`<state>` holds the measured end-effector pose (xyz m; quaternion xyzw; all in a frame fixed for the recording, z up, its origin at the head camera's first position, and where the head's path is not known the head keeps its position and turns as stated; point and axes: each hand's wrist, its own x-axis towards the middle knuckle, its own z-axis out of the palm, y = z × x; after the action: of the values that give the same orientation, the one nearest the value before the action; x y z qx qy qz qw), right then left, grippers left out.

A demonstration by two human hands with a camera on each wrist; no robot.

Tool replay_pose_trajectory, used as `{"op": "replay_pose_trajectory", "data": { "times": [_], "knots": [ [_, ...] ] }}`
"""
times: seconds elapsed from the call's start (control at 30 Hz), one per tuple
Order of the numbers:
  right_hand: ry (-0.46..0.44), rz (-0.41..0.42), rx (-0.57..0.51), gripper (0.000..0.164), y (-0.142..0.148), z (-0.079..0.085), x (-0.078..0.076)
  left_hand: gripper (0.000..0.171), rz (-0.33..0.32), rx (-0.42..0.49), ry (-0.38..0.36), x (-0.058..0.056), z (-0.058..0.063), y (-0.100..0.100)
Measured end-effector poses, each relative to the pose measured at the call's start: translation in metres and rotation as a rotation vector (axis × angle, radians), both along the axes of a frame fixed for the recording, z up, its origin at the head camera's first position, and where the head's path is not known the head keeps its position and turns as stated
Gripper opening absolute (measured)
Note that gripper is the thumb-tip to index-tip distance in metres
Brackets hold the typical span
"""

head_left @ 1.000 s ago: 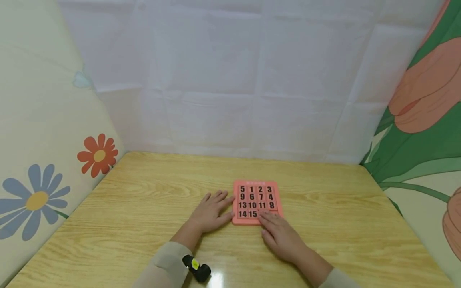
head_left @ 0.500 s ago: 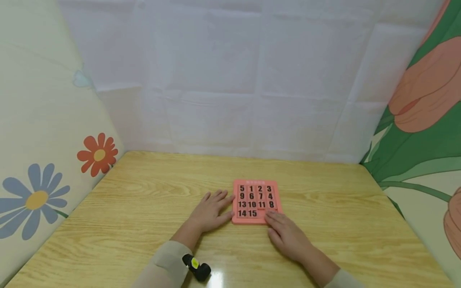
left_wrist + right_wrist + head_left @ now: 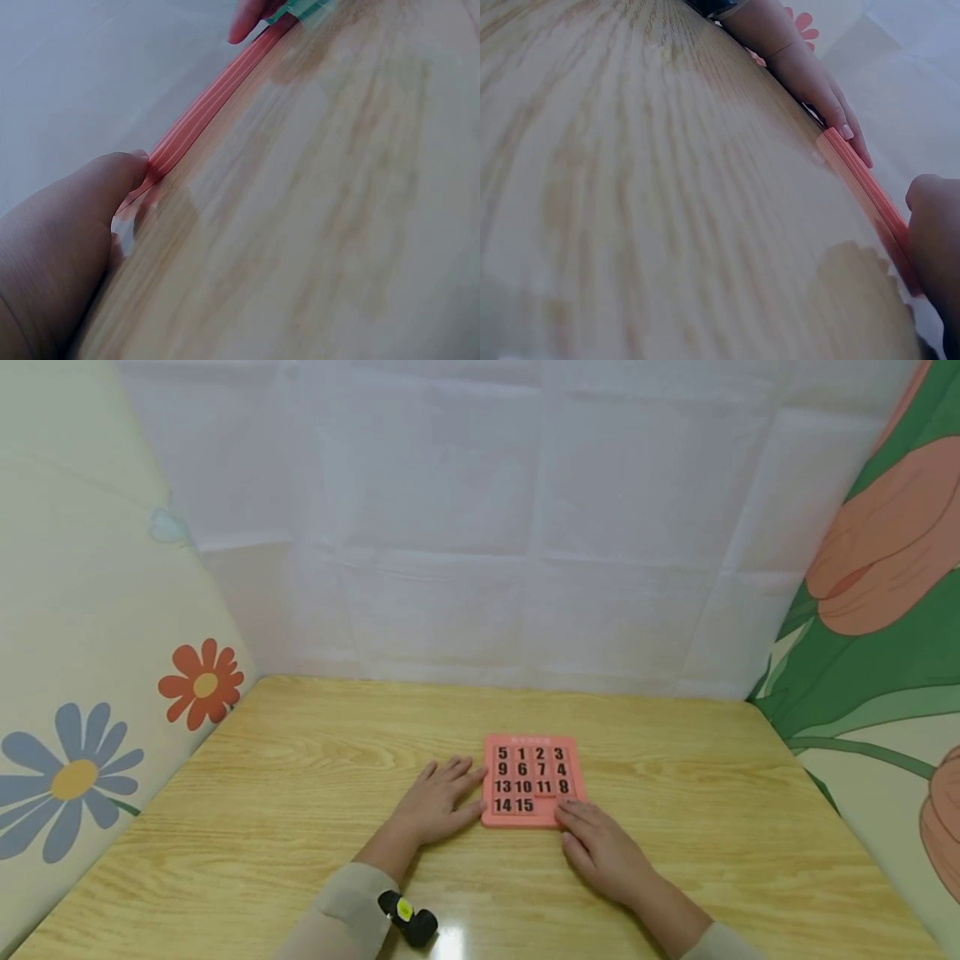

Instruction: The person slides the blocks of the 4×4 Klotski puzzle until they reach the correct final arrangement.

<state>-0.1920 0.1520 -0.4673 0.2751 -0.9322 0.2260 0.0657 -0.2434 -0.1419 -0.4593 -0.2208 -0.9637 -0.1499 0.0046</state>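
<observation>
A pink sliding number puzzle (image 3: 531,741) lies flat on the wooden table in the head view, its tiles bearing black numbers. My left hand (image 3: 435,806) is beside it, fingers spread, with fingertips and thumb touching the left edge. The fingertips of my right hand (image 3: 603,852) rest on the lower right corner and cover the tile there. Between that corner and the 15 tile (image 3: 524,806) a bare gap shows in the bottom row. The left wrist view has the thumb of the left hand (image 3: 52,232) against the puzzle's side (image 3: 214,97). Curled fingertips are not visible.
The wooden table (image 3: 315,735) extends around the puzzle on every side. A white cloth (image 3: 450,527) hangs behind it, with flower-patterned panels (image 3: 75,610) at left and right. A black wrist device (image 3: 408,920) sits at the left sleeve.
My right hand has moved slightly right along the bottom row, and the gap beside the 15 tile has come into view. The left hand has stayed in place.
</observation>
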Motion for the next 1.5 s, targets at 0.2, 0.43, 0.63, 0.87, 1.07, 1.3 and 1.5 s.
{"op": "replay_pose_trajectory", "data": {
  "times": [0.2,0.43,0.63,0.87,1.07,1.3,1.5],
  "knots": [
    [0.006,-0.012,-0.004,0.039,-0.007,0.0,0.0,0.062,0.006,-0.004,-0.002,0.0,-0.002,-0.002],
    [-0.031,0.02,0.008,0.041,-0.02,0.002,-0.002,0.063,0.007,-0.008,-0.005,0.002,-0.001,-0.002],
    [-0.055,0.053,0.029,0.042,-0.034,0.005,-0.003,0.061,0.013,0.001,-0.003,0.003,0.001,0.0],
    [-0.047,0.076,0.051,0.044,-0.046,0.004,-0.004,0.06,0.021,0.0,-0.002,0.003,0.0,0.001],
    [-0.05,0.068,0.064,0.043,-0.048,0.005,-0.006,0.061,0.021,0.002,-0.007,0.002,0.0,0.0],
    [-0.066,0.058,0.075,0.042,-0.049,0.008,-0.006,0.061,0.017,-0.003,-0.001,0.002,0.001,0.0],
    [-0.064,0.058,0.065,0.041,-0.045,0.008,-0.005,0.06,0.01,0.022,0.013,0.003,0.001,0.0]
  ]
}}
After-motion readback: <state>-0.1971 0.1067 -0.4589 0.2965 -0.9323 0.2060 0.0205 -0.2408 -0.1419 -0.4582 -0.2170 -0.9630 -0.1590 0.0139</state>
